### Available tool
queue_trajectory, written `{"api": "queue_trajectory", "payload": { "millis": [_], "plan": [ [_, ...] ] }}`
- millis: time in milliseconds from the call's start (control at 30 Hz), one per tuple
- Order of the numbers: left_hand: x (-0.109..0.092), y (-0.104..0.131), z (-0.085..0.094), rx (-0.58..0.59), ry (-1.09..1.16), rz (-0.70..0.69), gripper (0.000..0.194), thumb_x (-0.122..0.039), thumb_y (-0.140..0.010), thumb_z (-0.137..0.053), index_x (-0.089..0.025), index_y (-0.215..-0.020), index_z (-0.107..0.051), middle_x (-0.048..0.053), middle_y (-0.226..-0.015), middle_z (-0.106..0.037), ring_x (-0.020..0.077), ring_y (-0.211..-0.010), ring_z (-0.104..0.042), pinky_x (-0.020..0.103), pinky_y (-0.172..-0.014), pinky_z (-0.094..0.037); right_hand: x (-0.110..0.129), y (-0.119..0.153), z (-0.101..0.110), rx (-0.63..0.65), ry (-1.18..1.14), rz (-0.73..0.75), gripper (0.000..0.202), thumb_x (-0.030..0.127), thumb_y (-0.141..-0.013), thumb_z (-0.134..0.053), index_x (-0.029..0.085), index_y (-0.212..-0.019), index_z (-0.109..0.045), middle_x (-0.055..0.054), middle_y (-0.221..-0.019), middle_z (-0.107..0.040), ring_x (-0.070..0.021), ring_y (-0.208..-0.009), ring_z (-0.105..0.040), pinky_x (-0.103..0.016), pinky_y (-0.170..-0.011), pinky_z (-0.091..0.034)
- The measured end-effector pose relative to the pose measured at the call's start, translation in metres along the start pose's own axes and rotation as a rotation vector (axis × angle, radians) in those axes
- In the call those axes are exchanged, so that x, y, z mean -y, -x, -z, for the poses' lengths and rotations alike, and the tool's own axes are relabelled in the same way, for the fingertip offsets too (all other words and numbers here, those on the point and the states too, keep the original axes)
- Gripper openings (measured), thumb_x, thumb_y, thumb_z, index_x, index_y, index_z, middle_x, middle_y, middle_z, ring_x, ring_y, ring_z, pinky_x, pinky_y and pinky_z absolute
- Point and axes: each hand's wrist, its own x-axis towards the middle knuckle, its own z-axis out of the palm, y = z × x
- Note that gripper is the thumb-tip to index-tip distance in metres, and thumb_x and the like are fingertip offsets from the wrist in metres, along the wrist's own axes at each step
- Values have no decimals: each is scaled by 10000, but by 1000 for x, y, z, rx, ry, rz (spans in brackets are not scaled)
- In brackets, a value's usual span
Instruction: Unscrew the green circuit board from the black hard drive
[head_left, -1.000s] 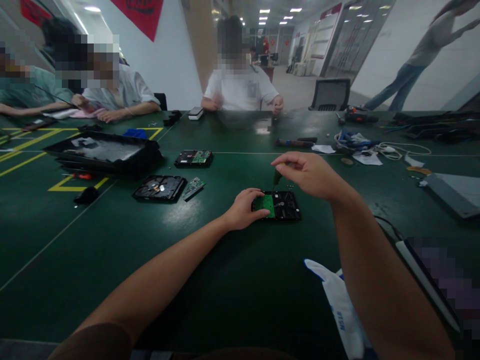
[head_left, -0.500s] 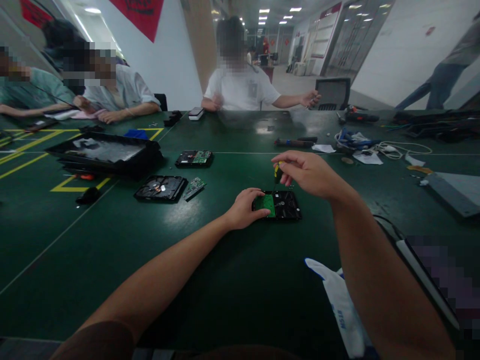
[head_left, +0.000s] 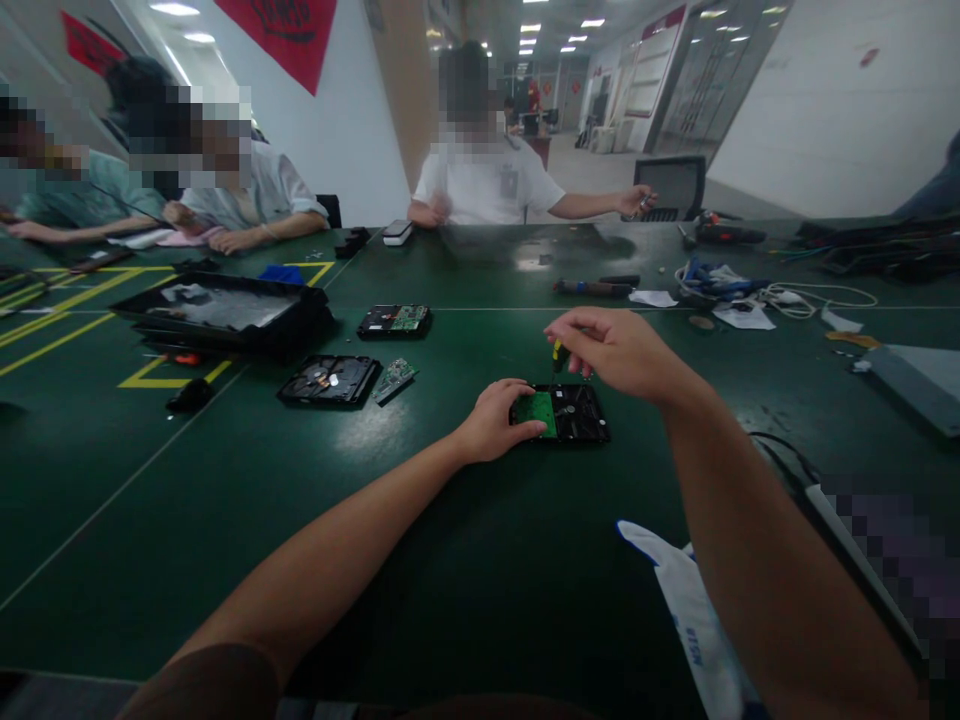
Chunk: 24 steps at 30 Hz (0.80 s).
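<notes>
A black hard drive [head_left: 581, 412] with a green circuit board lies flat on the dark green table [head_left: 420, 540]. Around its left end my left hand [head_left: 491, 422] is wrapped, thumb on the near side and fingers on the far side. Above the drive's far edge, my right hand [head_left: 607, 345] grips a small yellow and black screwdriver [head_left: 557, 358], held upright with its tip down at the drive. To the left lie an opened drive [head_left: 330, 380], a loose circuit board [head_left: 395, 379] and another drive [head_left: 394, 319].
Black trays [head_left: 225, 312] are stacked at the left. A white glove [head_left: 686, 610] lies beside my right forearm. Tools [head_left: 596, 286], cables [head_left: 720, 280] and a grey case [head_left: 919, 388] are at the right. Several people sit around the table.
The view has shifted slightly, moving the table items a little right and down. My right fingers have shifted slightly on the screwdriver. The walking person at the far right is mostly out of view.
</notes>
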Motion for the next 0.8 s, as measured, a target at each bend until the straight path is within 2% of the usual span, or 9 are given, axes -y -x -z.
{"api": "queue_trajectory", "payload": {
  "millis": [133,267,367,567,700,800],
  "plan": [
    [-1,0,0,-9,-5,-3,562,-483,-885,-754,-198,-1341,-588,153,-1429,-583,320,-1359,-535,532,-1164,-417,-2,-1,2,15,6,-6,321,374,-1018,-503,217,-1192,-721,-31,-765,-705,-166,-646,-638,-304,-620,-485],
    [-3,1,0,-13,-5,-2,563,-475,-888,-753,-185,-1342,-589,160,-1429,-581,322,-1358,-534,525,-1168,-415,-2,0,2,-63,113,48,257,423,-968,-605,214,-1015,-748,-42,-849,-729,-174,-718,-631,-302,-641,-463],
    [-2,1,-1,-16,0,5,562,-474,-883,-757,-203,-1346,-588,151,-1439,-577,326,-1363,-534,532,-1170,-412,-2,0,0,-103,124,35,238,430,-932,-659,205,-955,-731,-40,-802,-724,-178,-707,-627,-305,-636,-459],
    [1,0,-2,-9,-2,6,581,-486,-880,-758,-203,-1355,-580,152,-1442,-571,330,-1367,-528,539,-1169,-410,-1,0,-3,-18,41,65,313,482,-982,-584,210,-992,-739,-45,-832,-724,-168,-687,-646,-307,-640,-488],
    [1,1,-2,-11,-4,0,574,-492,-883,-754,-207,-1350,-580,150,-1436,-576,326,-1364,-530,535,-1166,-412,0,0,-3,-11,30,41,322,442,-1002,-552,214,-1135,-736,-40,-812,-722,-170,-677,-651,-315,-660,-504],
    [1,1,-1,-13,-7,0,575,-492,-884,-752,-205,-1351,-580,153,-1438,-573,326,-1366,-528,532,-1167,-411,0,0,-2,-37,79,61,289,430,-979,-587,221,-1100,-747,-54,-912,-748,-182,-741,-655,-321,-688,-497]
  ]
}}
